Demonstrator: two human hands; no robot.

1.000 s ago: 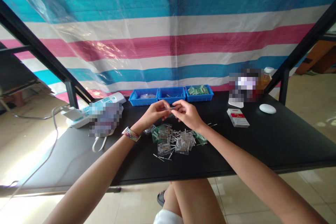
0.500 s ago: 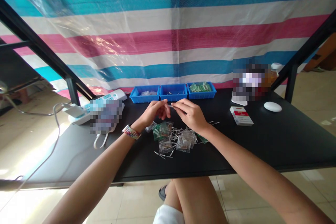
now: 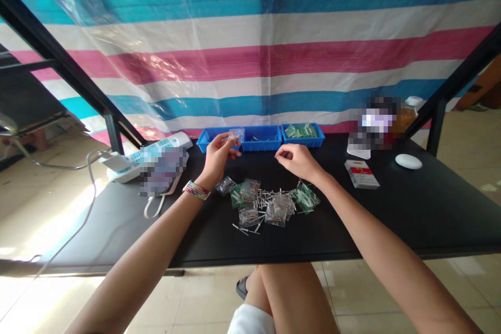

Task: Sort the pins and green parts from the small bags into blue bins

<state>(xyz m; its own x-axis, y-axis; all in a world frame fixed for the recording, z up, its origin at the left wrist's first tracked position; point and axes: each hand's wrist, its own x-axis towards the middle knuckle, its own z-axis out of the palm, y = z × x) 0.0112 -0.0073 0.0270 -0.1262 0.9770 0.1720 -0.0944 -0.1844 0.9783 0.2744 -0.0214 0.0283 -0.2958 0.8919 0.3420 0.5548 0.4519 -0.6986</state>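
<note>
My left hand (image 3: 217, 154) holds a small clear plastic bag (image 3: 236, 134) up near the leftmost blue tray (image 3: 204, 141). A little apart to the right, my right hand (image 3: 298, 159) hovers over the black table (image 3: 391, 209) with its fingers curled; whether it pinches anything is too small to tell. Below both hands lies a heap of small clear bags and loose metal pins (image 3: 268, 204), some bags with green parts. The middle blue tray (image 3: 261, 138) and the right blue tray (image 3: 303, 134), which holds green parts, stand at the table's back edge.
A white power strip (image 3: 156, 148) with a cable lies at the back left, beside a blurred patch. A red and white box (image 3: 361, 173), a white round object (image 3: 408, 161) and a blurred item stand at the right. Black frame struts rise on both sides.
My hands, joined together over the heap before, have separated. The left hand has risen toward the left tray with the clear bag; the right hand has drawn to the right.
</note>
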